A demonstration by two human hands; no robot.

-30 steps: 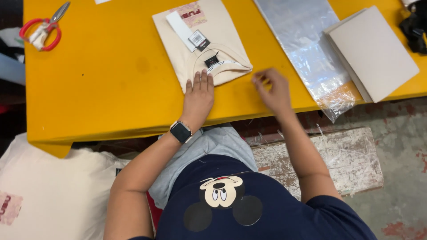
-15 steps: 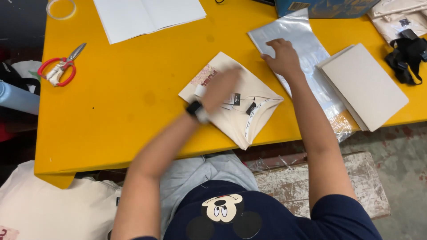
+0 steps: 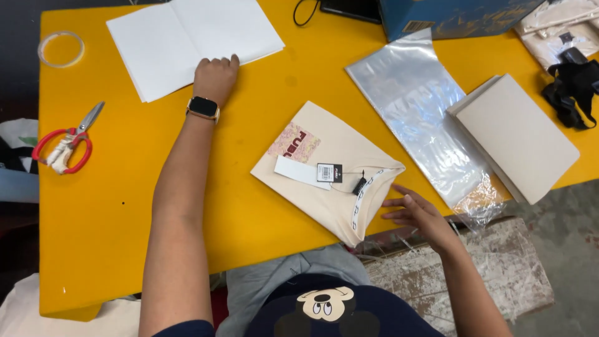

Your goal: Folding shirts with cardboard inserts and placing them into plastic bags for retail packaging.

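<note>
Near the front edge of the yellow desk (image 3: pixel 112 206), the folded cream shirt with paper tags (image 3: pixel 337 175) is lying flat, and the right hand (image 3: pixel 419 214), fingers spread open, is touching its collar end. Toward the back edge, the left hand (image 3: pixel 215 78) is pressing flat on the stack of white paper sheets (image 3: pixel 187 40), gripping nothing, while red-handled scissors (image 3: pixel 64 146) are lying near the left edge

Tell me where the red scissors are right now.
In the head view, the red scissors lie at the yellow table's left edge, below the tape ring, left of the left hand.
</note>
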